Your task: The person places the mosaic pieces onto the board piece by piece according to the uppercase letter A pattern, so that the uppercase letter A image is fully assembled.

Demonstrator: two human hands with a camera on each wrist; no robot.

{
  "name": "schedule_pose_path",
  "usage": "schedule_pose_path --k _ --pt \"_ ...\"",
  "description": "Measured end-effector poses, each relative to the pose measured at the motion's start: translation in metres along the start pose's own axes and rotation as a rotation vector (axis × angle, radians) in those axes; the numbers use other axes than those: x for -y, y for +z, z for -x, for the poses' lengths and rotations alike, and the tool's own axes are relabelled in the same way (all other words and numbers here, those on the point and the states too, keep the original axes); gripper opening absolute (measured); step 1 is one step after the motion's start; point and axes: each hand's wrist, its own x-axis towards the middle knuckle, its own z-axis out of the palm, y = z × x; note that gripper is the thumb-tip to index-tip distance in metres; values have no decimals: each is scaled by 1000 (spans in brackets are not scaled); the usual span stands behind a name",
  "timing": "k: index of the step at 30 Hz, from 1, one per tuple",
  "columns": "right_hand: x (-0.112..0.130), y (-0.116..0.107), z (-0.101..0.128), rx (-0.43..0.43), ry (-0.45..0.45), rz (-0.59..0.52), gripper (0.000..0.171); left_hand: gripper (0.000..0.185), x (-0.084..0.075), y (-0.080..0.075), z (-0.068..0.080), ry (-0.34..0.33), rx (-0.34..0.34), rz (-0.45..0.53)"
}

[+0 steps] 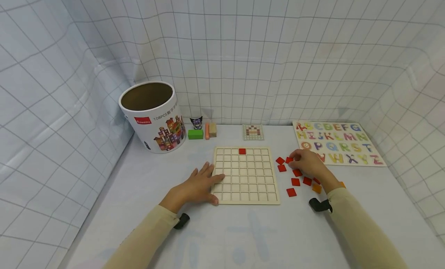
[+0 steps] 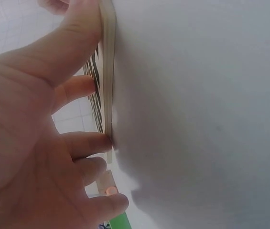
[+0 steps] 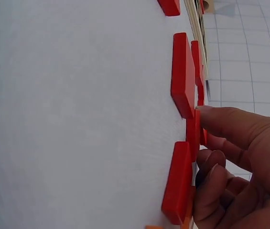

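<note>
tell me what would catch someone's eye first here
Probably the scatter of red tiles on the white table, right of the wooden grid board, where the right hand pinches one tile. One lone red tile already sits in the board's top row, while the left hand rests flat on the board's left edge. Behind, a big white cylinder tub stands open at back left, and a colourful alphabet puzzle lies at back right.

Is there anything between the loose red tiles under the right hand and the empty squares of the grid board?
Nothing visible. The red tiles lie just right of the grid board, with bare table between. The right hand is on them; the left hand rests on the board's left edge.
</note>
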Motion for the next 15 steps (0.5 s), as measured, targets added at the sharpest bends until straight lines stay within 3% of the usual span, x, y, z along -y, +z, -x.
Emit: schedule_pose_path --k 6,10,15 --pt "0 -1 0 -11 18 5 31 92 0 0 1 -3 1 11" --pt "-2 -4 -1 -8 27 -56 36 92 0 -2 2 -6 -2 9" --pt "-8 -19 2 -1 32 -420 57 92 0 -2 2 1 4 6"
